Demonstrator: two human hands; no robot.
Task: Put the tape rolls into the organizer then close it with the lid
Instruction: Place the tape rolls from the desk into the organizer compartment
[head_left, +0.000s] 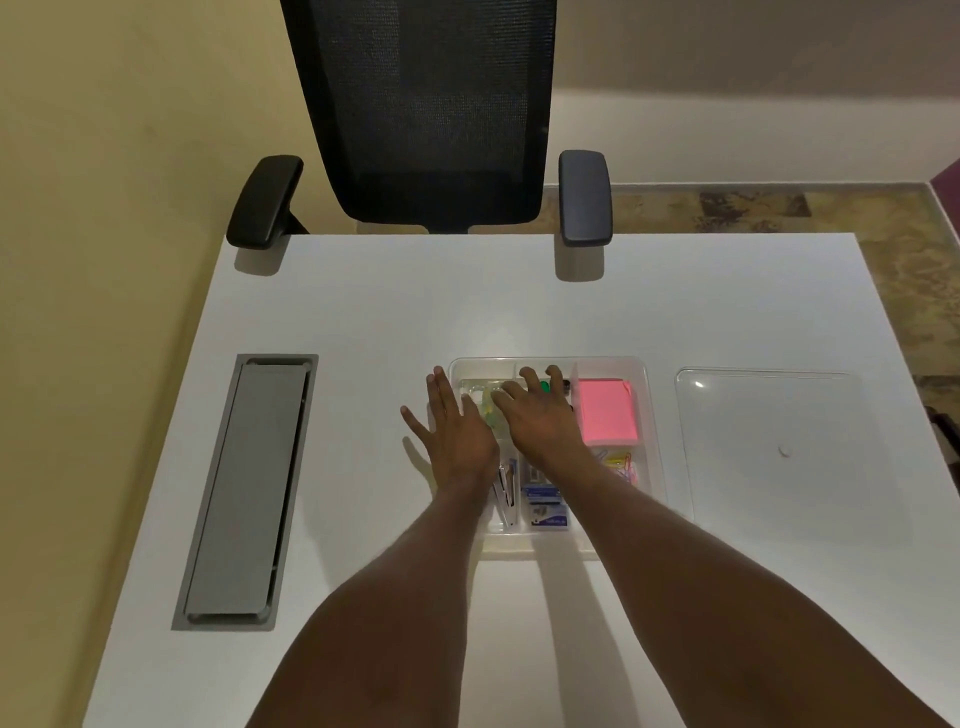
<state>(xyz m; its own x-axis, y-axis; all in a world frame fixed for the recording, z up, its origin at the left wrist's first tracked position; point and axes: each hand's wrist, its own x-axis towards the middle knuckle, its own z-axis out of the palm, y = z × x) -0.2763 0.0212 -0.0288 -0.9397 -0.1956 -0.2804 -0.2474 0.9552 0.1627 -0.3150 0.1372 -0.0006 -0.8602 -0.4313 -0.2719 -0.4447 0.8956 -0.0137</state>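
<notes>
A clear plastic organizer (652, 415) sits in the middle of the white table. Its far-left compartment holds clear tape rolls (480, 391), partly hidden by my hands. My left hand (454, 431) lies flat with fingers spread over the organizer's left edge. My right hand (540, 415) reaches over the far compartments, fingers apart, nothing visibly gripped. The clear lid (769, 441) lies flat on the table to the right of the organizer.
The organizer also holds pink sticky notes (607, 413), coloured paper clips (621, 463), staple boxes (545, 509) and a stapler (506, 493). A grey cable hatch (249, 488) is set into the table at left. A black office chair (431, 114) stands beyond the far edge.
</notes>
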